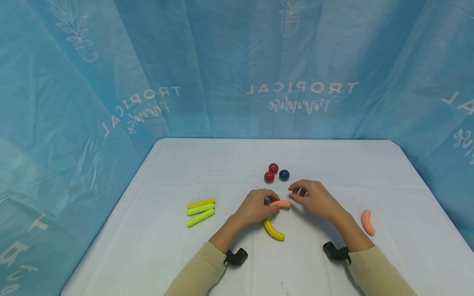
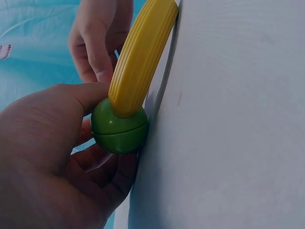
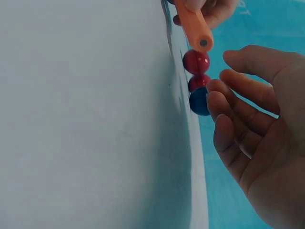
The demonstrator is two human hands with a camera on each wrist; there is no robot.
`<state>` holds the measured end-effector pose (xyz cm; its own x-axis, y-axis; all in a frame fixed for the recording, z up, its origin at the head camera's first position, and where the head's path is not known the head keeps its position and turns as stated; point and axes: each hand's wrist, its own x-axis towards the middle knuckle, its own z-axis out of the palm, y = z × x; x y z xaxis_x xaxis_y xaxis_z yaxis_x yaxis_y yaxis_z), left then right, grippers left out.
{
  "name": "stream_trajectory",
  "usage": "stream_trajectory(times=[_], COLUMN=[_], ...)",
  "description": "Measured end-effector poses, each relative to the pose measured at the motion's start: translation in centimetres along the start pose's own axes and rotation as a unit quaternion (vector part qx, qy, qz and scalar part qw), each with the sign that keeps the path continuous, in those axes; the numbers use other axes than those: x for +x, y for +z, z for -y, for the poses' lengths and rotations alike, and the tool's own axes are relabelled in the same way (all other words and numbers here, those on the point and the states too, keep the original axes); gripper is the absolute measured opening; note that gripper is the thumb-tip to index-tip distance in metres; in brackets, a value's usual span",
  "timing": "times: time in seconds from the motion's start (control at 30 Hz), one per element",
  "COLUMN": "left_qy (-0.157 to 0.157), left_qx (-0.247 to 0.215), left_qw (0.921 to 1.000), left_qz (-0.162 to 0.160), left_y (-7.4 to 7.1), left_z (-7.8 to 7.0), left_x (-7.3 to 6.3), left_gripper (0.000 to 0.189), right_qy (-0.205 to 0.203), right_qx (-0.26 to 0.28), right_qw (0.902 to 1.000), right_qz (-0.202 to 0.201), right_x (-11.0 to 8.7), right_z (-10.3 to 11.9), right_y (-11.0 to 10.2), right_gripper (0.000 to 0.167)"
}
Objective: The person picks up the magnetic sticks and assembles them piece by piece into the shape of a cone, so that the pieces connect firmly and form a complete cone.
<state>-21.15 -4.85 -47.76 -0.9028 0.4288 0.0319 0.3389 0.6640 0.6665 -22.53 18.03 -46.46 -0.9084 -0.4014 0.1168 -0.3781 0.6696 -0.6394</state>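
Observation:
My left hand [image 1: 256, 206] pinches an orange curved stick [image 1: 281, 204] just above the table. A green ball [image 2: 119, 126] with a groove round it sits against that hand's fingers, and a yellow curved ridged stick [image 1: 274, 231] meets the ball at one end. In the right wrist view, the near end of the orange stick [image 3: 195, 28] shows a dark round spot. My right hand [image 1: 314, 198] hovers to the right of the orange stick, fingers loosely bent and holding nothing. The left hand hides part of the orange stick.
Two red balls [image 1: 269, 176] and a dark blue ball [image 1: 284, 175] lie beyond the hands. Several yellow-green straight sticks [image 1: 200, 209] are grouped at left. Another orange curved stick [image 1: 368, 222] lies at right. A blue printed curtain [image 1: 222, 70] hangs round the white table [image 1: 148, 246].

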Motion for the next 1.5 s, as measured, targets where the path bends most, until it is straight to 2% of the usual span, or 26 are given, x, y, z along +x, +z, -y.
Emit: stream_trajectory(times=[0.17, 0.53, 1.03, 1.2, 1.37, 1.5], left_qy=[-0.002, -0.007, -0.004, -0.005, -0.013, -0.01], left_qx=[0.006, 0.005, 0.005, 0.007, 0.004, 0.001], left_qw=[1.0, 1.0, 1.0, 1.0, 0.9999, 0.9999], left_qz=[0.003, 0.004, 0.003, 0.003, 0.005, 0.005], left_y=[0.0, 0.0, 0.0, 0.0, 0.0, 0.0], left_z=[-0.1, 0.1, 0.1, 0.0, 0.0, 0.1], left_x=[0.0, -0.1, 0.0, 0.0, -0.1, -0.1], left_gripper=[0.017, 0.018, 0.017, 0.017, 0.018, 0.019], right_qy=[0.019, 0.088, 0.103, 0.105, 0.114, 0.116], right_qx=[0.03, 0.067, 0.1, 0.115, 0.096, 0.075], right_qw=[0.9993, 0.9936, 0.9885, 0.9863, 0.9881, 0.9897], right_qz=[-0.012, -0.025, -0.046, -0.055, -0.038, -0.039], right_x=[0.7, 2.2, 4.0, 4.8, 5.4, 5.8], right_z=[-0.7, -1.4, -3.0, -3.3, -3.5, -3.3], right_y=[-0.1, -0.3, -0.1, 0.3, 0.9, 1.3], right_gripper=[0.027, 0.038, 0.043, 0.05, 0.059, 0.058])
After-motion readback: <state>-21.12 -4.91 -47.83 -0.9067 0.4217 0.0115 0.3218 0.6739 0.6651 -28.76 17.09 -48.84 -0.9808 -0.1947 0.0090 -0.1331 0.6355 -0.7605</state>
